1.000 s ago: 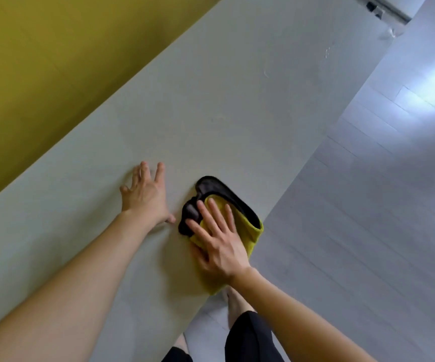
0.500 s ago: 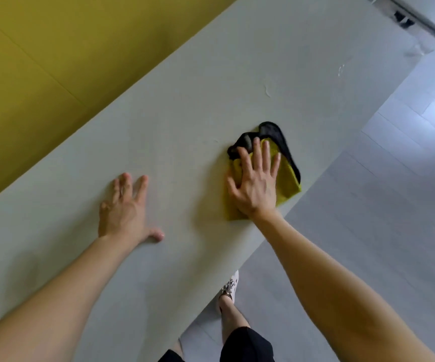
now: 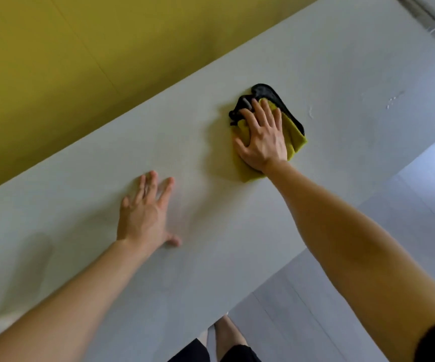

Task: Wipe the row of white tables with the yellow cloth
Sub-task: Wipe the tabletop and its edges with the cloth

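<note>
Yellow microfibre with a black edge, the yellow cloth [image 3: 296, 137] is lying flat on the white counter [image 3: 341, 74], about midway across its depth, and the right grip [image 3: 263, 138] is pressing down on it with fingers straight and slightly spread. The left grip [image 3: 143, 215] is resting palm-down on bare counter well to the left, fingers spread, holding nothing. The wiping is under way but, judging by the surface, not finishing yet. A small pale smear [image 3: 310, 112] is sitting just beyond the cloth and a few flecks [image 3: 394, 100] are showing farther along, both unreached. Only this stretch of counter is showing, so how much of the row is remaining cannot be told. Compared with half a second ago, the cloth is sitting farther from the floor-side edge and nearer the yellow wall [image 3: 80, 61], while the left grip is staying planted.
</note>
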`<action>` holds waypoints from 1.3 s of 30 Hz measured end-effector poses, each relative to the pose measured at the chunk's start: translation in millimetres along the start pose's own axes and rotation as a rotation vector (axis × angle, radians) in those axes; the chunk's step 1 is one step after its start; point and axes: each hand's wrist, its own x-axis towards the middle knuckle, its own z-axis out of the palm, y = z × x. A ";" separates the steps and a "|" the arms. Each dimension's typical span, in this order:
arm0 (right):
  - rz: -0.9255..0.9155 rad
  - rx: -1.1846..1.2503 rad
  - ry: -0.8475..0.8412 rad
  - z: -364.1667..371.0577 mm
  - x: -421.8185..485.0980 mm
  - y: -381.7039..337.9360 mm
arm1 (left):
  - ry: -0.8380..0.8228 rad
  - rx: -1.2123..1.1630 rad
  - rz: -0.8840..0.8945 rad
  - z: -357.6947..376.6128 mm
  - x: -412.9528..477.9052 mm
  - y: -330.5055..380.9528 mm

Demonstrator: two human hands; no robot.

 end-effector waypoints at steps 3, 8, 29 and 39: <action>0.020 0.017 -0.002 6.3 -41.0 -39.8 | -0.005 -0.025 -0.005 -3.4 -1.7 -2.2; -0.453 0.055 -0.225 19.7 -165.7 -103.0 | 0.000 -0.114 0.033 -17.8 -1.4 -12.2; -0.726 0.048 -0.262 26.5 -8.3 -108.6 | -0.031 -0.341 -0.358 -39.3 81.6 -54.4; -0.029 0.004 -0.031 17.6 87.1 -98.7 | -0.056 -0.340 -0.401 -39.5 83.1 -55.3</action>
